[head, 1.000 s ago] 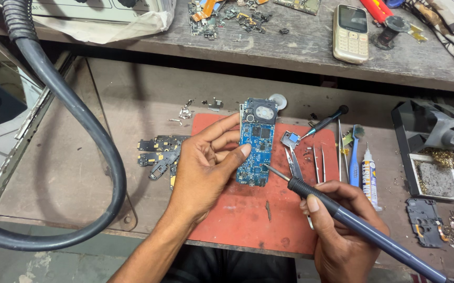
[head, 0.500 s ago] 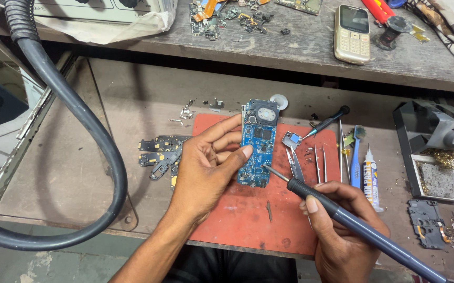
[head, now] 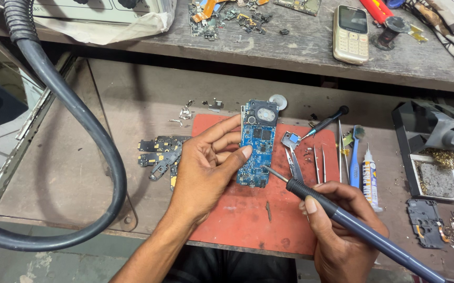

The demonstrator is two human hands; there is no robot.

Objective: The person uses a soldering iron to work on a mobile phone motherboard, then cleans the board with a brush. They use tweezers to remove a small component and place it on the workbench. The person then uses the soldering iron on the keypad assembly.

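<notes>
Fingers of left hand (head: 206,167) steady blue circuit board (head: 258,144), soldering iron (head: 342,217) touching

His left hand (head: 206,165) lies palm up, fingers (head: 227,141) curled inward (thumb stretched forward); the right hand (head: 342,225) is closed in a pen-like grip, wrist low.

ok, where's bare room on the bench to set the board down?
Free: brown benchtop between the black hose and red mat; also the mat's near half, below the circuit board. Crowded: right of the board, tweezers, glue tube, and the parts pile beside the left hand.
</notes>
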